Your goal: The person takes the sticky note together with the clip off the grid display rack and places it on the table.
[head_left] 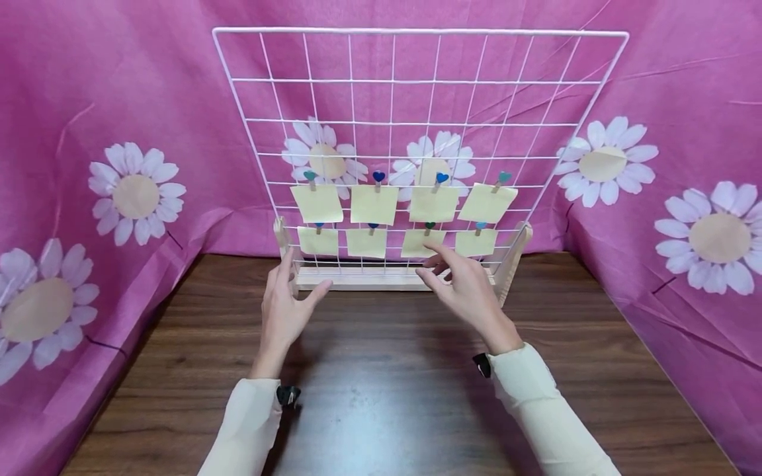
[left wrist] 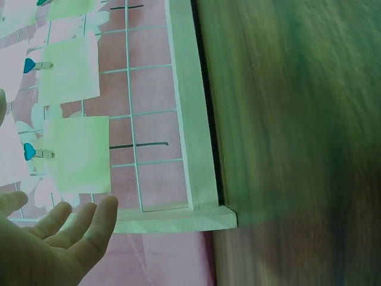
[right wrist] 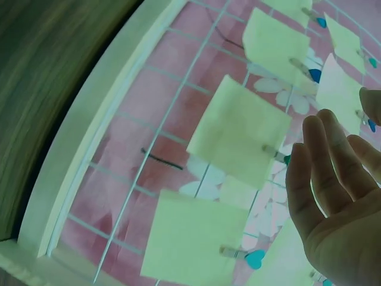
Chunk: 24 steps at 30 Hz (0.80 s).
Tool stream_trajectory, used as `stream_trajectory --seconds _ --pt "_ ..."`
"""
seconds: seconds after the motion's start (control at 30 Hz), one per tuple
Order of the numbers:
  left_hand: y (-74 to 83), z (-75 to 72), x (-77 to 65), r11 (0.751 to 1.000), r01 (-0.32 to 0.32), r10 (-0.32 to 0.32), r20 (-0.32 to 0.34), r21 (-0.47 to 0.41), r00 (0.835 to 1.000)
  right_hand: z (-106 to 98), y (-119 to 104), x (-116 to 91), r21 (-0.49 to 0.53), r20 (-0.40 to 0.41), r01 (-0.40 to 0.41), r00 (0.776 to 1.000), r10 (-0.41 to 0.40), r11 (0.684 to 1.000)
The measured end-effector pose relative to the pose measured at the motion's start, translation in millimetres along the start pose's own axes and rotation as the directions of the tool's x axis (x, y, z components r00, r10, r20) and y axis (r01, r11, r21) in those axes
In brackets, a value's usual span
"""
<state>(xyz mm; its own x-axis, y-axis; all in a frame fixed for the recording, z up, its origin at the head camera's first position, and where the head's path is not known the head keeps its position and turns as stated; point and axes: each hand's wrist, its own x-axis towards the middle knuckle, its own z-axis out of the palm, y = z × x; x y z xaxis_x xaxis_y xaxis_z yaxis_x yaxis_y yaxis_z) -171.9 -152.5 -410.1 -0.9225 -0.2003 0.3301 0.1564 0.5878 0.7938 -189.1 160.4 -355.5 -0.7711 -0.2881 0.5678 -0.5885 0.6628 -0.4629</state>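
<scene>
A white wire grid panel [head_left: 417,31] leans back in a pale wooden stand [head_left: 369,283]. Two rows of yellow paper notes [head_left: 374,206] hang on its lower half, each held by a small clip with a blue or green heart [head_left: 379,177]. My left hand [head_left: 284,305] is at the stand's left end, fingers extended and thumb spread, holding nothing. Near the lower note [head_left: 418,246] with the dark green heart clip is my right hand [head_left: 470,287], its fingers loosely bent and nothing between them. In the right wrist view, its fingertips [right wrist: 326,116] overlap the notes' area.
The stand sits at the back of a dark brown wooden table [head_left: 357,396]. Pink cloth with large white flowers [head_left: 135,196] surrounds the table at the back and both sides. A black wrist device [head_left: 288,396] shows at the left sleeve, another [head_left: 482,365] at the right.
</scene>
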Motion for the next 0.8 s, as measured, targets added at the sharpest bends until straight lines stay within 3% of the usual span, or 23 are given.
stream_trajectory --seconds 0.3,0.8 --pt "2.0 0.0 10.5 0.987 0.023 -0.027 -0.022 -0.16 0.999 8 -11 15 0.06 0.006 -0.007 1.0 0.007 0.998" --pt "11.7 2.3 20.5 0.901 0.085 -0.101 -0.015 -0.425 0.995 14 -27 36 0.133 0.005 0.004 1.0 -0.004 0.991"
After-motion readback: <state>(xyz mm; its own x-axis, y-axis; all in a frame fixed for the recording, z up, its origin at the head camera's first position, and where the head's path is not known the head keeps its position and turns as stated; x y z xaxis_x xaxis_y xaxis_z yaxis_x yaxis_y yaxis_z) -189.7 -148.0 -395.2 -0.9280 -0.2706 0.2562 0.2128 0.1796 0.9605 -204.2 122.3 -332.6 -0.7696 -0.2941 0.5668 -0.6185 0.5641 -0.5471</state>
